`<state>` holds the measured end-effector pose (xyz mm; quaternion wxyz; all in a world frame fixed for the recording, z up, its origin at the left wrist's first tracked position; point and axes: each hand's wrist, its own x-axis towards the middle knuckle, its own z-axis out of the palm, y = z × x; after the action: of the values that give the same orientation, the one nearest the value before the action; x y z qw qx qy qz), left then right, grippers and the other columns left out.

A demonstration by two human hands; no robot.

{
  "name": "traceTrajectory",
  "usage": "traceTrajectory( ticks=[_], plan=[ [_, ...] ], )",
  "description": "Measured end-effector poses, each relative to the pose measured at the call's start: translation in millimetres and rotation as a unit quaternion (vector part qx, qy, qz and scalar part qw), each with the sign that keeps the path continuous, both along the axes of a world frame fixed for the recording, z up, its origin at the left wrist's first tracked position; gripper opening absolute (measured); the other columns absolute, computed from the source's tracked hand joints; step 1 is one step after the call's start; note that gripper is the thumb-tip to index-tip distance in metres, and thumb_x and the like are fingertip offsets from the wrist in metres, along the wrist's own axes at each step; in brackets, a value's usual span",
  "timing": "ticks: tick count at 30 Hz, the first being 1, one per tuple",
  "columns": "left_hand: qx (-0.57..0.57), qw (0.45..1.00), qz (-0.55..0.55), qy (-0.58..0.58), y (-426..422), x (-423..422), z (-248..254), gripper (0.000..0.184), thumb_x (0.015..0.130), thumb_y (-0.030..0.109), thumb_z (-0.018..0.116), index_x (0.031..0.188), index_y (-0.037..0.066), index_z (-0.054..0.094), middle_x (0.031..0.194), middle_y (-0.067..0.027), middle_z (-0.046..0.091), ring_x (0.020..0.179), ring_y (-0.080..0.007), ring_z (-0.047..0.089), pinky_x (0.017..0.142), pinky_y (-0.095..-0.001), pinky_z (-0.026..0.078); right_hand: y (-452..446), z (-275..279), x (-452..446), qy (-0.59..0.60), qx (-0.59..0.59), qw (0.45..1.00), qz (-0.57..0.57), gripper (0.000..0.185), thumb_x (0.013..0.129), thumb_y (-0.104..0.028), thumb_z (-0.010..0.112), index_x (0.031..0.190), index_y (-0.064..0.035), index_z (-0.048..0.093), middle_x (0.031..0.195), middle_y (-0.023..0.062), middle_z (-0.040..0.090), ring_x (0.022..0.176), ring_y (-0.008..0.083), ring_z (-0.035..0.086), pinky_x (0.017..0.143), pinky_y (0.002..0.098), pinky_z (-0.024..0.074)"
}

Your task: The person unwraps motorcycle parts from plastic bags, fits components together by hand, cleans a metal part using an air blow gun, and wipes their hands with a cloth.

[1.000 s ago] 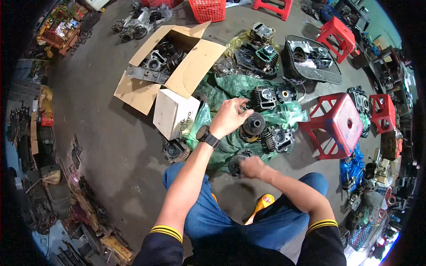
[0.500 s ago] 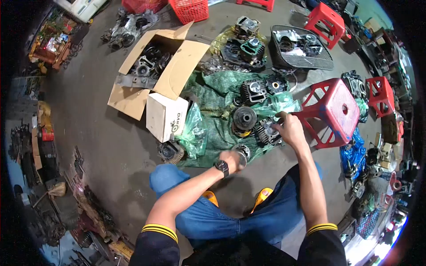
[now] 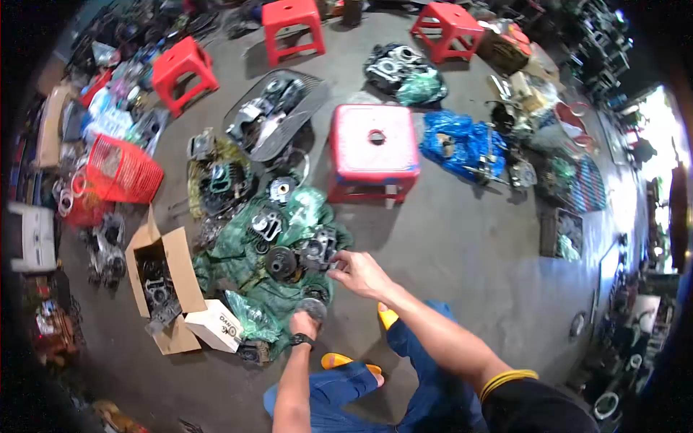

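- We see the left hand [image 3: 303,325] low, fingers curled against a round grey metal part [image 3: 314,308]; we cannot tell whether they clamp it or only rest on it.
- The right hand [image 3: 363,276] reaches in from the right, its thumb and forefinger close together beside a blocky grey metal engine part [image 3: 316,250]; whether they pinch anything is too small for us to make out.
- The two hands are apart, and we see a black wristwatch [image 3: 302,339] on the left wrist.
- The round part lies at the near edge of a crumpled dark green plastic sheet [image 3: 234,252], with the blocky part farther in.
- Just left of the blocky part we find a dark, stepped, round metal piece [image 3: 280,263], and beyond it a finned metal cylinder with a pale top [image 3: 267,225].
- Left of the hands we see a translucent green plastic bag [image 3: 253,317], a white cardboard box with dark print [image 3: 215,326] and an open brown cardboard box [image 3: 183,263] holding metal parts.
- Farther out we see a red plastic stool with a square top [image 3: 354,148] and a crumpled bright blue plastic sheet [image 3: 451,148].
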<state>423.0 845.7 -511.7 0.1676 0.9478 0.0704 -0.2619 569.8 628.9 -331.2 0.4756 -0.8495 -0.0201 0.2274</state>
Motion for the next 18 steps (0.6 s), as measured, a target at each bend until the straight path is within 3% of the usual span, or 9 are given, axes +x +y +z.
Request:
traceTrajectory(
  ticks=[4, 6, 10, 12, 13, 14, 16, 17, 18],
  plan=[
    [0.021, 0.997, 0.079, -0.009, 3.7, 13.4, 126.3, 0.033, 0.065, 0.02, 0.069, 0.086, -0.004, 0.058, 0.079, -0.0261, 0.063, 0.078, -0.0401, 0.062, 0.073, -0.046, 0.05, -56.5, 9.3, -92.8, 0.007, -0.001, 0.973, -0.231, 0.027, 0.077, -0.016, 0.059, 0.097, 0.002, 0.063, 0.087, 0.0195, 0.066, 0.082, 0.033, 0.064, 0.075, 0.0384, 0.0508],
    [-0.011, 0.996, 0.059, -0.064, 8.6, 15.4, 209.7, 0.033, 0.065, 0.018, 0.068, 0.085, -0.005, 0.056, 0.077, -0.0266, 0.062, 0.077, -0.0418, 0.061, 0.069, -0.046, 0.05, -91.6, 65.2, -139.9, 0.045, -0.025, 0.965, -0.258, 0.027, 0.077, -0.015, 0.059, 0.096, 0.003, 0.063, 0.089, 0.02, 0.066, 0.082, 0.0325, 0.065, 0.075, 0.0378, 0.0507],
    [-0.065, 0.984, 0.042, -0.158, 7.4, 5.3, 424.0, 0.028, 0.065, 0.017, 0.064, 0.082, -0.003, 0.056, 0.078, -0.0232, 0.062, 0.075, -0.0406, 0.06, 0.068, -0.0447, 0.048, -175.0, 161.9, -259.8, 0.047, -0.082, 0.931, -0.352, 0.026, 0.076, -0.012, 0.06, 0.096, 0.0045, 0.064, 0.089, 0.0184, 0.067, 0.081, 0.0243, 0.066, 0.072, 0.0322, 0.0515],
    [-0.072, 0.981, 0.045, -0.177, -10.6, -2.4, 541.2, 0.026, 0.066, 0.017, 0.064, 0.079, -0.004, 0.056, 0.077, -0.0247, 0.06, 0.076, -0.0407, 0.059, 0.067, -0.045, 0.047, -216.8, 205.1, -322.9, 0.069, -0.121, 0.894, -0.426, 0.027, 0.074, -0.014, 0.061, 0.093, 0.0036, 0.065, 0.079, 0.0144, 0.068, 0.062, 0.0182, 0.064, 0.058, 0.0305, 0.0514],
    [-0.066, 0.972, 0.033, -0.223, -3.8, -7.4, 557.5, 0.027, 0.067, 0.017, 0.065, 0.079, -0.005, 0.057, 0.075, -0.0249, 0.061, 0.074, -0.0413, 0.06, 0.066, -0.045, 0.047, -230.1, 245.8, -345.7, 0.092, -0.102, 0.864, -0.484, 0.025, 0.073, -0.014, 0.061, 0.091, 0.0026, 0.067, 0.074, 0.0127, 0.067, 0.056, 0.0158, 0.061, 0.053, 0.0297, 0.0501],
    [-0.09, 0.961, -0.008, -0.263, 2.2, -10.9, 570.7, 0.028, 0.063, 0.014, 0.067, 0.078, -0.005, 0.053, 0.067, -0.0233, 0.059, 0.068, -0.0399, 0.061, 0.061, -0.042, 0.048, -245.0, 256.7, -379.2, 0.085, -0.125, 0.84, -0.521, 0.023, 0.071, -0.013, 0.061, 0.086, 0.0042, 0.066, 0.07, 0.0159, 0.066, 0.065, 0.0227, 0.066, 0.062, 0.0333, 0.0513],
    [-0.086, 0.956, -0.067, -0.274, -10.5, -11.3, 607.0, 0.027, 0.063, 0.014, 0.068, 0.078, -0.005, 0.056, 0.07, -0.0219, 0.062, 0.067, -0.0384, 0.061, 0.059, -0.041, 0.048, -258.6, 317.5, -431.2, 0.114, -0.09, 0.772, -0.619, 0.021, 0.071, -0.01, 0.06, 0.084, 0.0054, 0.066, 0.063, 0.0134, 0.063, 0.053, 0.0183, 0.062, 0.053, 0.0311, 0.0501],
    [-0.082, 0.958, -0.071, -0.266, 9.1, -7.8, 576.4, 0.027, 0.062, 0.017, 0.069, 0.073, -0.005, 0.058, 0.071, -0.0205, 0.062, 0.064, -0.0378, 0.06, 0.058, -0.0409, 0.048, -265.3, 324.1, -465.0, 0.13, -0.078, 0.742, -0.653, 0.02, 0.071, -0.01, 0.06, 0.083, 0.0054, 0.066, 0.062, 0.013, 0.063, 0.053, 0.0178, 0.062, 0.052, 0.0309, 0.0504],
    [0.025, 0.971, -0.07, -0.229, 5.6, -10.1, 570.7, 0.035, 0.062, 0.023, 0.069, 0.082, -0.003, 0.058, 0.081, -0.0233, 0.061, 0.076, -0.0396, 0.059, 0.066, -0.0431, 0.048, -271.2, 324.7, -497.2, 0.145, -0.065, 0.707, -0.689, 0.02, 0.071, -0.01, 0.06, 0.082, 0.0053, 0.066, 0.061, 0.0125, 0.063, 0.053, 0.0172, 0.062, 0.052, 0.0307, 0.0507]
  ],
)
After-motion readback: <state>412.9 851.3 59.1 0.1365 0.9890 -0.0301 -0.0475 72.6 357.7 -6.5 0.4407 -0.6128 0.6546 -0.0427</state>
